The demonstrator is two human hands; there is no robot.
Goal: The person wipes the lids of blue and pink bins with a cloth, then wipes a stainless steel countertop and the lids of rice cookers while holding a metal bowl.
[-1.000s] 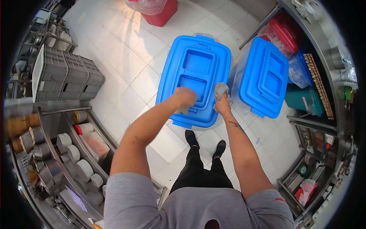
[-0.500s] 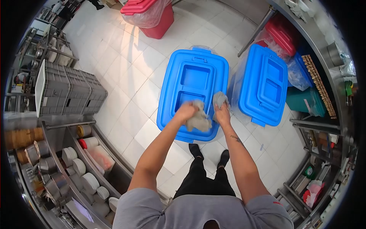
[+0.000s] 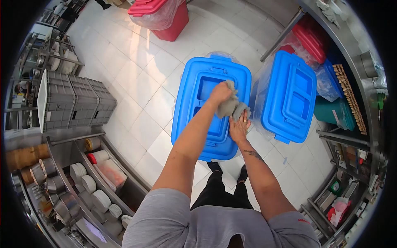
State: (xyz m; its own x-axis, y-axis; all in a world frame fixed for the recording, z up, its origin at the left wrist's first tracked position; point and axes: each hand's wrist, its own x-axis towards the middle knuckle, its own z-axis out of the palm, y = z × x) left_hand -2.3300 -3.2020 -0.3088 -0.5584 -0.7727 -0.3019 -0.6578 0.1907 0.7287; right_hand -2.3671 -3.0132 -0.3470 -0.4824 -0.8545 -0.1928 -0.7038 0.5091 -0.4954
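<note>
A blue lid (image 3: pixel 182 107) with recessed panels tops the bin in front of me. Over its middle, my left hand (image 3: pixel 221 92) is closed on a crumpled beige-grey cloth (image 3: pixel 226 108) that hangs down over the lid. Lower down, at the lid's right side, my right hand (image 3: pixel 238 129) grips a second, greyer cloth (image 3: pixel 240 110) with its fingers pressed around it. The two cloths overlap in this view. A ring shows on a finger of the right hand.
Close on the right stands another blue-lidded bin (image 3: pixel 289 120). A red bin (image 3: pixel 175 25) lined with clear plastic is at the back. Grey crates (image 3: pixel 80 97) stand left, above a rack holding white bowls (image 3: pixel 100 200). Metal shelving (image 3: pixel 366 142) runs along the right.
My left hand has moved up and right across the lid with its cloth, toward the right hand's cloth. My right hand has come slightly lower, still holding its cloth.
</note>
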